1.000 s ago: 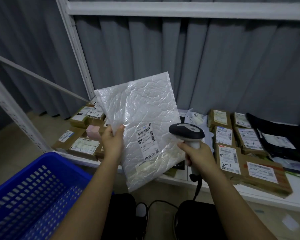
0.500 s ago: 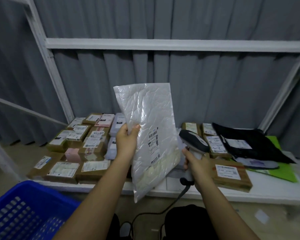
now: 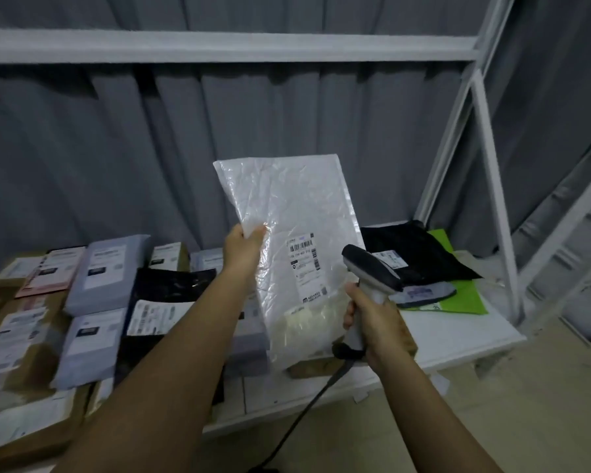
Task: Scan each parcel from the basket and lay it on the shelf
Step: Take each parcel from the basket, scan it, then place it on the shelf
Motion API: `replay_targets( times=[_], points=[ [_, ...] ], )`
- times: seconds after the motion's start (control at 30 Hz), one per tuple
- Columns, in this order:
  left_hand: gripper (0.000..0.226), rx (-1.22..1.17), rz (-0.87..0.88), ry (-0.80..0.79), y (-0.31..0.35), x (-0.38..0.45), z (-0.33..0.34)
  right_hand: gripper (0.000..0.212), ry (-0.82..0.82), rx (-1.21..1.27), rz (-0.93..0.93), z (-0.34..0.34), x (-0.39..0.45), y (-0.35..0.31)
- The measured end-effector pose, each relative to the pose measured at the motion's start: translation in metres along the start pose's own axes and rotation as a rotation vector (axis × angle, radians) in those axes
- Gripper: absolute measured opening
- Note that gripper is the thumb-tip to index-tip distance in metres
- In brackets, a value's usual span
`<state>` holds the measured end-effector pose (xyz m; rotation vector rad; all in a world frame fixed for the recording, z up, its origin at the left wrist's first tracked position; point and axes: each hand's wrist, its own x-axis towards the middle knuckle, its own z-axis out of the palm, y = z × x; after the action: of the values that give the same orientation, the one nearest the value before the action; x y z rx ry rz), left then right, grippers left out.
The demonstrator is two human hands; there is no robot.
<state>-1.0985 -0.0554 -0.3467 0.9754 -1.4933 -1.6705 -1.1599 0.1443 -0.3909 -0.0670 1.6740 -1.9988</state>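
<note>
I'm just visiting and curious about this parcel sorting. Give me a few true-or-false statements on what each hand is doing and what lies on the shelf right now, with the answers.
1. The left hand holds the crinkled white plastic mailer bag up by its left edge. True.
2. The right hand is empty. False: its grip is round the handle of a grey and black corded barcode scanner.
3. The mailer's printed label faces the camera. True.
4. The white mailer lies flat on the white shelf. False: it is held up in the air in front of the shelf.
5. A black plastic parcel lies on a bright green flat parcel at the shelf's right end. True.
</note>
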Motion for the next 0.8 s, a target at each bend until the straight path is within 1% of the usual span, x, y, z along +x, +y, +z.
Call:
replay_targets(
  times=[0.07,0.13,0.2,0.3,0.4,0.43,0.47,0.53,0.57,0.6,0.7,0.77,0.8],
  points=[
    [0.027,0.074,-0.032,-0.028,-0.018,0.034,0.017,0.023,0.012,0.010,0.007,0.000,0.022,0.003],
    [0.040,0.138,-0.060,-0.057,-0.041,0.069,0.034,0.024,0.027,-0.007,0.017,0.002,0.050,0.010],
    [0.049,0.228,-0.053,-0.088,-0.062,0.095,0.045,0.024,0.040,-0.044,0.025,0.006,0.076,0.019],
    [0.059,0.394,-0.038,-0.089,-0.089,0.113,0.050,0.023,0.066,-0.126,-0.008,0.015,0.105,0.035],
    [0.064,0.512,0.028,-0.060,-0.117,0.120,0.043,0.018,0.043,-0.161,-0.009,0.025,0.117,0.046],
    [0.066,0.515,0.055,-0.076,-0.122,0.118,0.038,0.016,0.027,-0.157,0.000,0.029,0.116,0.047],
    [0.064,0.519,0.077,-0.102,-0.124,0.113,0.033,0.015,0.011,-0.150,0.010,0.031,0.114,0.049],
    [0.038,0.538,0.130,-0.156,-0.112,0.089,0.021,0.012,-0.026,-0.140,0.032,0.039,0.101,0.048],
    [0.030,0.519,0.149,-0.183,-0.101,0.072,0.014,0.009,-0.056,-0.140,0.039,0.042,0.092,0.047],
    [0.032,0.495,0.158,-0.202,-0.092,0.056,0.003,0.006,-0.096,-0.148,0.049,0.046,0.080,0.046],
    [0.041,0.486,0.089,-0.180,-0.066,0.005,-0.036,0.001,-0.238,-0.211,0.041,0.062,0.034,0.038],
    [0.038,0.489,0.059,-0.158,-0.049,-0.030,-0.066,0.004,-0.360,-0.264,0.004,0.075,-0.004,0.032],
    [0.035,0.472,0.055,-0.136,-0.040,-0.047,-0.081,0.010,-0.420,-0.282,-0.017,0.082,-0.023,0.030]
  ],
)
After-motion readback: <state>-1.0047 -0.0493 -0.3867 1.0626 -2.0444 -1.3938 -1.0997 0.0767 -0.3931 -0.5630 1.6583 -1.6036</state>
